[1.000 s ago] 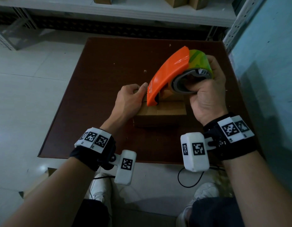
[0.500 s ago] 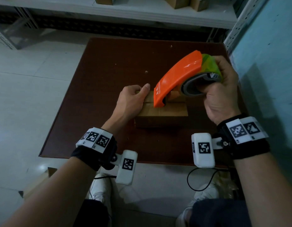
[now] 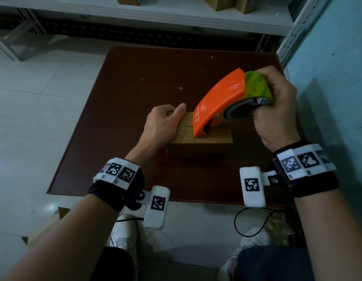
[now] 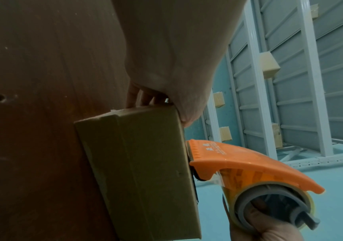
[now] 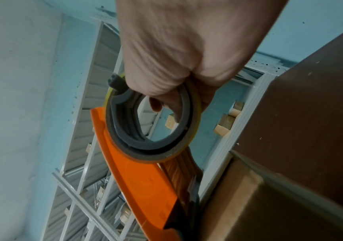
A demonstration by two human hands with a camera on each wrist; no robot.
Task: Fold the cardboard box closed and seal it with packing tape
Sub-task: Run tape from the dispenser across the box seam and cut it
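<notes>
A small closed cardboard box [image 3: 198, 146] [image 4: 141, 164] [image 5: 249, 203] sits on the dark brown table [image 3: 135, 88]. My left hand [image 3: 165, 124] [image 4: 166, 57] holds the box's left end, thumb along the top and fingers curled over the far edge. My right hand [image 3: 277, 110] [image 5: 176, 48] grips an orange tape dispenser [image 3: 218, 102] [image 4: 238, 163] [image 5: 137, 184] by its roll of clear tape [image 3: 257, 88]. The dispenser's nose presses on the box's top near the centre seam.
A white metal shelf [image 3: 176, 15] with small cardboard boxes [image 3: 224, 3] runs along the back. A blue wall [image 3: 338, 78] stands close on the right. Another cardboard box [image 3: 48, 226] lies on the floor at lower left. A black cable [image 3: 247, 222] hangs below the table's front edge.
My right hand has drawn the dispenser to the right across the box top and tilted it lower. The left hand has kept its hold on the box.
</notes>
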